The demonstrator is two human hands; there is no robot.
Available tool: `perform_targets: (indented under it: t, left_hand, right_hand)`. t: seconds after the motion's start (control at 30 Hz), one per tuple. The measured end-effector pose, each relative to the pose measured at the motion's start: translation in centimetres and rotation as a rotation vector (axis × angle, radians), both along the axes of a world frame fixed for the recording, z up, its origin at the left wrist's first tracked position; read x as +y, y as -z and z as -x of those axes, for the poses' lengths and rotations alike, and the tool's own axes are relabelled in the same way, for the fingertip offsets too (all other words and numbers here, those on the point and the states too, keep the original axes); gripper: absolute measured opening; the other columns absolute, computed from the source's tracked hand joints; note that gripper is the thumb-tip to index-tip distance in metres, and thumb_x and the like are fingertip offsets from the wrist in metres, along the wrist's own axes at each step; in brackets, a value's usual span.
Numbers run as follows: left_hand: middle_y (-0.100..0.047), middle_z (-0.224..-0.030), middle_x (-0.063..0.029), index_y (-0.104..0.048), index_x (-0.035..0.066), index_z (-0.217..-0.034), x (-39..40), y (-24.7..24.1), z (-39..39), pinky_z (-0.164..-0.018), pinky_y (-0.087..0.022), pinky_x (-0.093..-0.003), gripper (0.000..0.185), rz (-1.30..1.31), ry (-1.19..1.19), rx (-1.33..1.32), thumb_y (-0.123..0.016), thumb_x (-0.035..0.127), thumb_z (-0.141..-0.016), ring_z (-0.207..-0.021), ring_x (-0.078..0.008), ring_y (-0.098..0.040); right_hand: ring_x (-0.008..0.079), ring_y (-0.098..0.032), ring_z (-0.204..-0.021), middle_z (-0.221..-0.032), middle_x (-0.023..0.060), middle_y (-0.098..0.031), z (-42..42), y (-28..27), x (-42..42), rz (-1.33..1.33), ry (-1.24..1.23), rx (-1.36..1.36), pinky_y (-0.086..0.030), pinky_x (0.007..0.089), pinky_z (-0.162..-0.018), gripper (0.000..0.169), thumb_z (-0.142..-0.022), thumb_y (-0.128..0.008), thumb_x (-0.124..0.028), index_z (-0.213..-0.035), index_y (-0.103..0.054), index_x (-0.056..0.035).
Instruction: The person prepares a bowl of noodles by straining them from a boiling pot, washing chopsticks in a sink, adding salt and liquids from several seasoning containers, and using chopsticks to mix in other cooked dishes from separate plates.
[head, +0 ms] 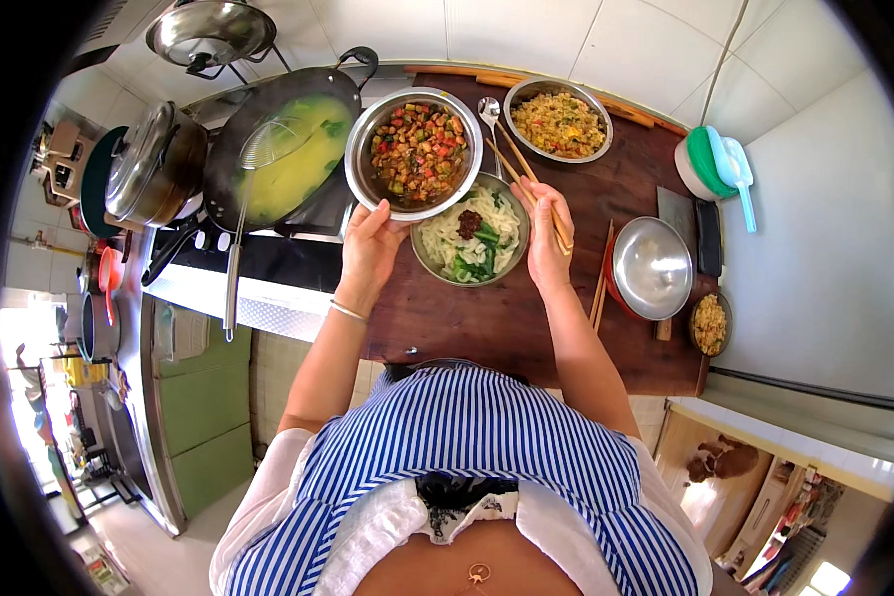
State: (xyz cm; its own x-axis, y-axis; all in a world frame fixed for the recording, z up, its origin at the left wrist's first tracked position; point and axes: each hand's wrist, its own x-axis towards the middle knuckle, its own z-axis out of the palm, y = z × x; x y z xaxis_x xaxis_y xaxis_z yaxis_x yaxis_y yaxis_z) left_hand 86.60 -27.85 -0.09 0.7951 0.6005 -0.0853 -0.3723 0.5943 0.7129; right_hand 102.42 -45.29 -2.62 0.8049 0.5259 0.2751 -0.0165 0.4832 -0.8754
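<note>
My left hand (371, 242) grips the near rim of a steel bowl (356, 175) of diced meat and vegetables in sauce, tilted slightly and overlapping the far edge of another bowl. That bowl (419, 252) holds white noodles (447, 235), leafy greens (484, 249) and a dab of dark red sauce (470, 223). In my right hand (550, 238) is a pair of wooden chopsticks (518, 165), their tips pointing up and away near the raised bowl's right side. A metal spoon (489, 112) lies beyond the noodle bowl, its handle reaching towards it.
A wok (227, 156) of greenish soup with a wire skimmer (267, 143) and a lidded pot (149, 167) stand left. Fried rice fills a steel bowl (606, 112) behind. To the right are an empty metal bowl (652, 268), more chopsticks (601, 287), a cleaver (676, 216) and a small rice bowl (728, 328).
</note>
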Motion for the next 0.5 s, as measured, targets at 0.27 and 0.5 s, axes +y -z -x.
perform_targets:
  t: [0.27,0.5]
  left_hand:
    - [-0.062,-0.103,-0.0102,-0.053,0.003,-0.105,-2.2,0.2,0.1,-0.088,-0.045,-0.0406,0.017,0.080,0.034,-0.041,-0.048,0.005,-0.090,-0.094,-0.0209,-0.060]
    - [-0.063,-0.102,-0.0080,-0.056,0.000,-0.105,-3.2,-4.9,3.2,-0.084,-0.046,-0.0311,0.017,-0.254,-0.072,0.207,-0.052,0.003,-0.088,-0.092,-0.0163,-0.060]
  right_hand:
    - [0.0270,-0.053,-0.111,-0.121,0.0172,-0.052,1.1,-1.6,-3.4,0.140,0.113,-0.121,-0.039,0.0304,-0.093,0.032,-0.097,-0.040,-0.025,-0.113,-0.049,0.0016]
    - [0.0232,-0.059,-0.094,-0.110,0.0150,-0.056,3.2,-9.1,-8.7,0.007,0.143,-0.270,-0.046,0.0342,-0.086,0.038,-0.097,-0.036,-0.027,-0.115,-0.049,0.0035]
